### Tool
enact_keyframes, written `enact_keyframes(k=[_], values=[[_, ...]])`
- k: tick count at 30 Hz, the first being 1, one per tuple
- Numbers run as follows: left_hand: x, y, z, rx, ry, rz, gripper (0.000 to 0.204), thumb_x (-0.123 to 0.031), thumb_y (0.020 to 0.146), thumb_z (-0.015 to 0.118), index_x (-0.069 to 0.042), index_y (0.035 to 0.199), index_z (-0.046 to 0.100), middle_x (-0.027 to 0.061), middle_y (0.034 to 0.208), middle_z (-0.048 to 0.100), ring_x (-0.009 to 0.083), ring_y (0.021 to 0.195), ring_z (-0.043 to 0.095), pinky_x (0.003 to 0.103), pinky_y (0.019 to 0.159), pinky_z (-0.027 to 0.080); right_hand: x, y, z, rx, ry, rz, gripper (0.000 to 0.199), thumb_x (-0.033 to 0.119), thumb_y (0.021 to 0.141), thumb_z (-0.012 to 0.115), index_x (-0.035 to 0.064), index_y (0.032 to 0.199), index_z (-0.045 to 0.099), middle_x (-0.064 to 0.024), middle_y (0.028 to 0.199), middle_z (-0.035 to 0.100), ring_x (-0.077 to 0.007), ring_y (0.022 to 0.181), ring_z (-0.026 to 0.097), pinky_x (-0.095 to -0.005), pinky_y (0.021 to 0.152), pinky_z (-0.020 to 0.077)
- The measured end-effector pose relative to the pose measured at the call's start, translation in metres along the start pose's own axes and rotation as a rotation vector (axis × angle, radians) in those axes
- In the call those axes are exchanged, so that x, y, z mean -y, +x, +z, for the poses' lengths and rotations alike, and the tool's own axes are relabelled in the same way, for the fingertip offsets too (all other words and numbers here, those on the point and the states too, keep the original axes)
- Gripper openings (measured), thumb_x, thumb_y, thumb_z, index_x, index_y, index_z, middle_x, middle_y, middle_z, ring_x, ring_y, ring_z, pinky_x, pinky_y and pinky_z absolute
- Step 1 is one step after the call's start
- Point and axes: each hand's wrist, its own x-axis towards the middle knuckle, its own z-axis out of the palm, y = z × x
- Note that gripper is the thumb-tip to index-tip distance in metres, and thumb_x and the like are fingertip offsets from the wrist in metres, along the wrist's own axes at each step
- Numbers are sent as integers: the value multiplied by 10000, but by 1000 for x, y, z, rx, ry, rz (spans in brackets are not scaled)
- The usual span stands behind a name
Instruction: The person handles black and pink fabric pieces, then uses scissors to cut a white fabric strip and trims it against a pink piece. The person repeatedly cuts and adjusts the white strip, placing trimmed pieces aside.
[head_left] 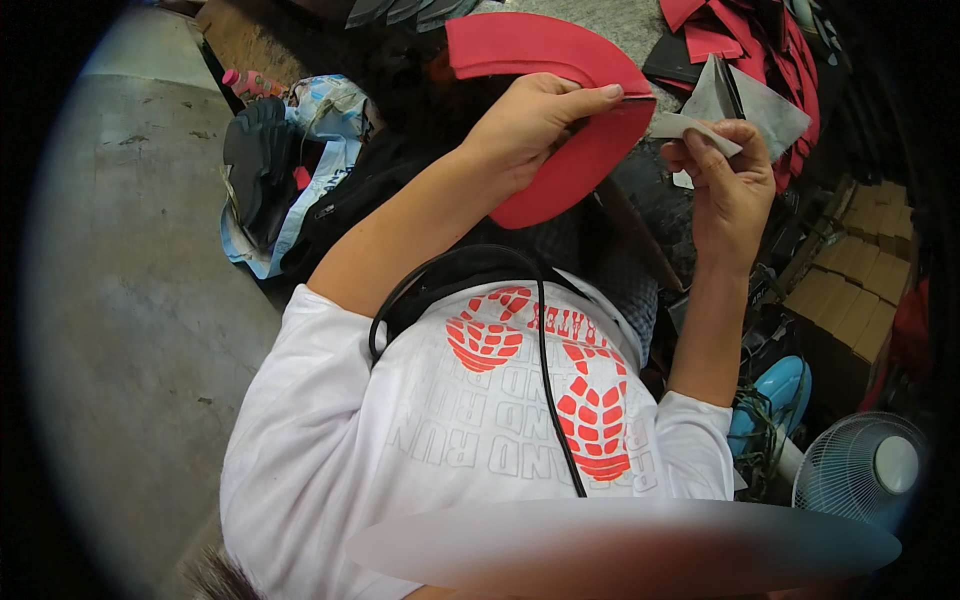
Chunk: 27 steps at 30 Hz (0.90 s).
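Observation:
My left hand (522,128) is closed round a red, U-shaped shoe-upper piece (545,48), its thumb pressed along the seam at the bend. A dark edge shows at that seam. Between the thumb and fingers of my right hand (728,165) is a small whitish strip (690,128), one end of it close to the red piece. Whether the strip touches the red piece I cannot tell. Behind my right hand lies a larger pale grey sheet (775,108) with a black piece (727,85) standing up against it.
Many red cut pieces (795,75) are heaped at the far right on the worktable (600,22). Dark shoe soles (262,165) in a blue-white bag (335,165) stand to the left. Cardboard boxes (845,285), a blue rounded object (780,395) and a white fan (855,465) are on the right.

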Motion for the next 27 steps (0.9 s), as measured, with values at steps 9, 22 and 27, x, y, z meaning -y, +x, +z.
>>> enact_keyframes(k=[9,22,27], values=[[2,8,14,-97,52,5,358,-318,1027,584,16,1125,670,109,1054,707,154,903,680,292,838,553,-6,11,16,21,-174,-28,112,-1,854,776,26,919,688,-55,822,716,-91,639,635,-209,580,476],[7,13,8,-62,28,-11,572,-511,1031,436,1,1056,690,70,924,692,112,793,578,274,757,433,-10,23,8,83,-185,179,103,26,837,794,25,886,703,-5,757,690,-45,605,572,-191,551,425],[6,7,17,-70,30,-16,537,-466,1033,446,11,1078,689,75,943,698,114,852,613,279,811,458,-13,22,5,44,-284,181,111,38,827,804,40,866,701,11,751,677,-27,602,557,-171,541,409]])
